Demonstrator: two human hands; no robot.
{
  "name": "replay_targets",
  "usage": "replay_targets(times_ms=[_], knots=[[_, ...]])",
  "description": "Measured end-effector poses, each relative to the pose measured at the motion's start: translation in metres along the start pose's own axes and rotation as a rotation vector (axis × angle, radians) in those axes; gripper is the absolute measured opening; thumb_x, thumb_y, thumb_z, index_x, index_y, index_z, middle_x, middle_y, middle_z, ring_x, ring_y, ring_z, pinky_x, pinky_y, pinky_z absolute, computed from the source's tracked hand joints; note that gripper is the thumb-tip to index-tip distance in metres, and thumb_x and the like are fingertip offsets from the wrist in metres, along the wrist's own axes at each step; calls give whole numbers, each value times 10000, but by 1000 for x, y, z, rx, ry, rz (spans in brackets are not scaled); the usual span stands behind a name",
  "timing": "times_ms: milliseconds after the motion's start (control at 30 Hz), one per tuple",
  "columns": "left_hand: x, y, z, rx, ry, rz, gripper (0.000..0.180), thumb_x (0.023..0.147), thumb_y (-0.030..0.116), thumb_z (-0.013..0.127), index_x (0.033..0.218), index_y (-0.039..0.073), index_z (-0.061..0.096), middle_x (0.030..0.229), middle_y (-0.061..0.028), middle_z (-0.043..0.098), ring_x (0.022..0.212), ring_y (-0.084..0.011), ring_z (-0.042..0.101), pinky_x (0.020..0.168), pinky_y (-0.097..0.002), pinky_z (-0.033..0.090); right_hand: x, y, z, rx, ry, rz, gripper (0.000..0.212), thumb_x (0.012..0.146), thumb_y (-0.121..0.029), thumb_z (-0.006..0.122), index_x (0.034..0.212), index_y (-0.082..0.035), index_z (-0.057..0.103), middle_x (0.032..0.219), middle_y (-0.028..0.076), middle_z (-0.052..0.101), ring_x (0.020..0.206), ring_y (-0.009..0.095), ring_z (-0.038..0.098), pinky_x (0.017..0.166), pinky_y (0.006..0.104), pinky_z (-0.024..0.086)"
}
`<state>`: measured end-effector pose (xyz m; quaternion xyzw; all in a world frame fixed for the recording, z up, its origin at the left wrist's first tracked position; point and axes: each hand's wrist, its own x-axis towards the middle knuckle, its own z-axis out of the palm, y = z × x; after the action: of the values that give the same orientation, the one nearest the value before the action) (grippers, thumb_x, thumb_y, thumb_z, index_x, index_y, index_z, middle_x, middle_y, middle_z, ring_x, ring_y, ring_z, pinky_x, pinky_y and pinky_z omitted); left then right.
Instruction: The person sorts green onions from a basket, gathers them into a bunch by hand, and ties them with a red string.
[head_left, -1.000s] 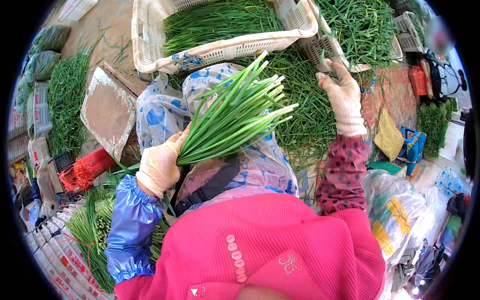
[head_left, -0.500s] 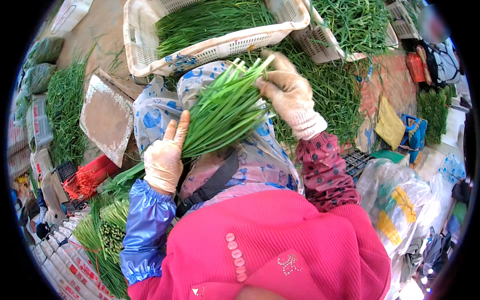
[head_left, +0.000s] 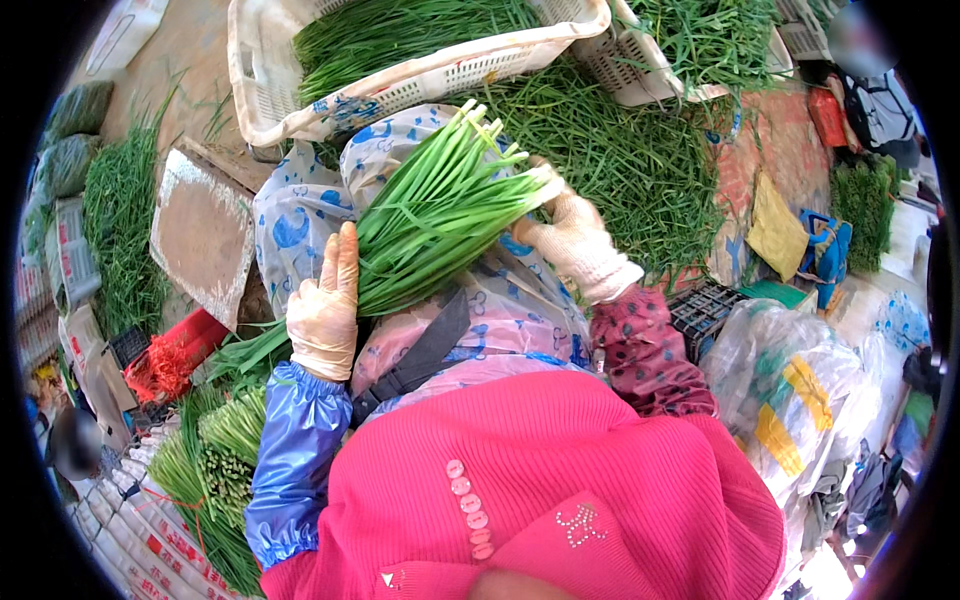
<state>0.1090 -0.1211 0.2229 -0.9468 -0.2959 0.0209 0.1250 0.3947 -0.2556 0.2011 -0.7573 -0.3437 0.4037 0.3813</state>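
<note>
A loose bunch of garlic chives (head_left: 430,220) lies slanted above my lap, pale stem ends up and to the right, green leaves toward the lower left. My left hand (head_left: 322,315), in a thin whitish glove, grips the leafy side; two fingers point up along it and the rest are hidden by the leaves. At the stem end, my right hand (head_left: 578,240), in a soiled knitted glove, closes on some of the white ends, its fingertips partly hidden behind them. Under the bunch, a patterned plastic apron (head_left: 295,215) covers my legs.
Ahead stands a white plastic crate (head_left: 440,85) of chives, with another crate (head_left: 640,80) to its right. Loose chives (head_left: 620,170) cover the floor by my right hand. Tied bundles (head_left: 225,450), red ties (head_left: 165,365) and a worn board (head_left: 205,235) are at left.
My right hand has moved down and slightly right from the top of the bunch, and now holds pale stem ends at its right side. The stem ends are more spread out. My left hand keeps its grip.
</note>
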Motion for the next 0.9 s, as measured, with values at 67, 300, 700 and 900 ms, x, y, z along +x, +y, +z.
replay_targets(times_ms=[67, 300, 700, 900], knots=[[2, -1, -3, 3, -1, 32, 844, 730, 12, 567, 1501, 229, 303, 1314, -22, 581, 563, -179, 520, 527, -314, 489, 1, 12, 23, 464, -2, 271, 425, 792, -180, 703, 1198, -77, 629, 999, 110, 689, 923, 211, 666, 845, 318, 496], [2, -4, -11, 51, 16, 92, 793, 758, 43, 568, 1468, 326, 359, 1291, 0, 584, 584, -172, 520, 541, -312, 483, 29, 62, -50, -102, 376, 101, 273, 888, -253, 548, 1052, -102, 705, 867, 94, 713, 810, 204, 679, 766, 310, 513], [2, -5, -12, 60, 90, 123, 740, 759, 75, 558, 1417, 385, 427, 1263, 8, 590, 580, -170, 501, 531, -308, 475, 52, 1, -7, -534, 33, 1, 305, 833, -308, 576, 908, -37, 697, 871, 231, 662, 850, 394, 650, 789, 450, 516], [-11, -3, -9, 66, 6, 76, 769, 764, 73, 562, 1446, 376, 377, 1344, -19, 535, 650, -191, 535, 596, -330, 494, 44, 80, -81, -889, 350, -131, 297, 809, -262, 615, 981, -19, 626, 892, 147, 674, 893, 363, 642, 838, 417, 502]])
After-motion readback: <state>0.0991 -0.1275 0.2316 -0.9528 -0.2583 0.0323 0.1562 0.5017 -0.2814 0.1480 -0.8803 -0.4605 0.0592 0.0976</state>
